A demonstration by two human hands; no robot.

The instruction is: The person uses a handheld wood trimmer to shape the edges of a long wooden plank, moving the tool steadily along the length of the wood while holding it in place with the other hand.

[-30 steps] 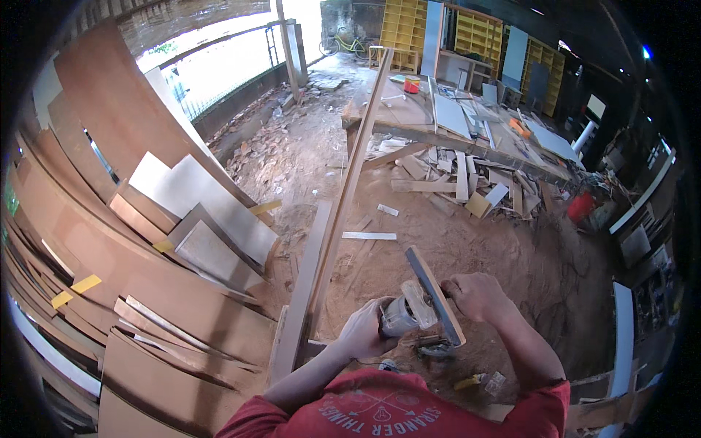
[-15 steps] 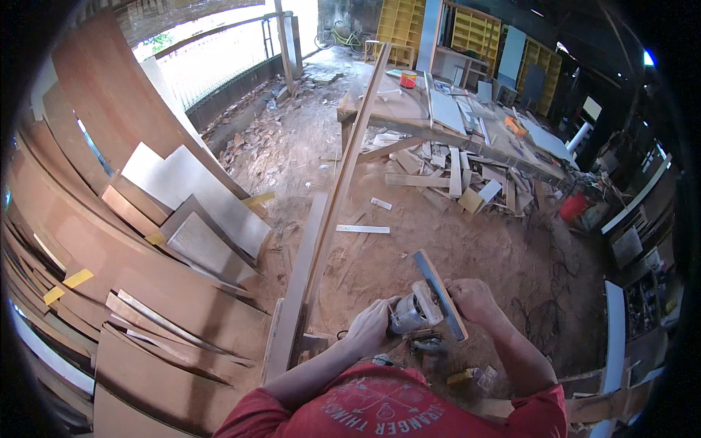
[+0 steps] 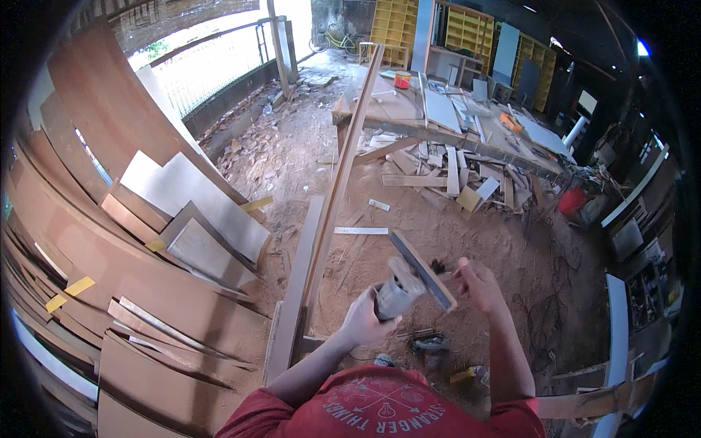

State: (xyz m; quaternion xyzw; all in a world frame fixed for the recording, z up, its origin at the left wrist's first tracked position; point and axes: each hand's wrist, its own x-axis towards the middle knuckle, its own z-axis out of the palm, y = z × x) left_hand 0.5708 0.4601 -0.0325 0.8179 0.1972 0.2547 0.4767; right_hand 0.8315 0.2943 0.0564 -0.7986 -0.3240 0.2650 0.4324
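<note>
My left hand [image 3: 367, 319] is wrapped round the grey cylindrical body of a trim router [image 3: 397, 298], held up over the dusty floor. A long, narrow, dark base plate [image 3: 423, 270] is fixed across the tool's end and tilts down to the right. My right hand [image 3: 478, 287] hovers just right of this plate, its fingers curled and the thumb side up. Whatever those fingers may pinch is too small to make out. A small dark patch [image 3: 438, 265] shows beyond the plate, near my right fingertips.
Left of me a long board [image 3: 332, 212] runs from near my lap to a low worktable [image 3: 409, 125]. Large sheets of wood [image 3: 182, 306] lean along the left. Offcuts [image 3: 453, 171] lie piled under the table. Cables [image 3: 558, 270] trail on the floor at the right.
The router has shifted a little up and left, with its plate turned. My right hand has come off the plate's side and risen slightly, fingers curled.
</note>
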